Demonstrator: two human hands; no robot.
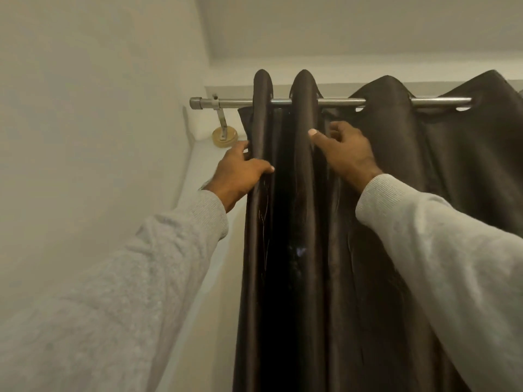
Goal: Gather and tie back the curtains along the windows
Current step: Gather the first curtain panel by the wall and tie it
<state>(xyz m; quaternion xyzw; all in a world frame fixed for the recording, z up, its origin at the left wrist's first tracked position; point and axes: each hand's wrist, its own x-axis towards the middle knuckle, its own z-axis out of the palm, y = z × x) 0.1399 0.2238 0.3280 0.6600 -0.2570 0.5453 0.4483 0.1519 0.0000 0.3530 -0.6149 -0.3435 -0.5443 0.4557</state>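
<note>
Head view: gathering step; left hand (240, 168) and right hand (346, 149) fingers grip curtain (396, 193) folds; next, bunch them leftward along the rod (339, 102).

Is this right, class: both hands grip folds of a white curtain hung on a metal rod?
Not quite. The head view shows the curtain is dark brown, not white. The left hand and right hand do grip its folds, and it hangs on a metal rod.

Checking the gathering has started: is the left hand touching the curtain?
Touching. The head view shows the left hand wrapped around the dark curtain's leftmost fold, thumb pressed on its front.
</note>
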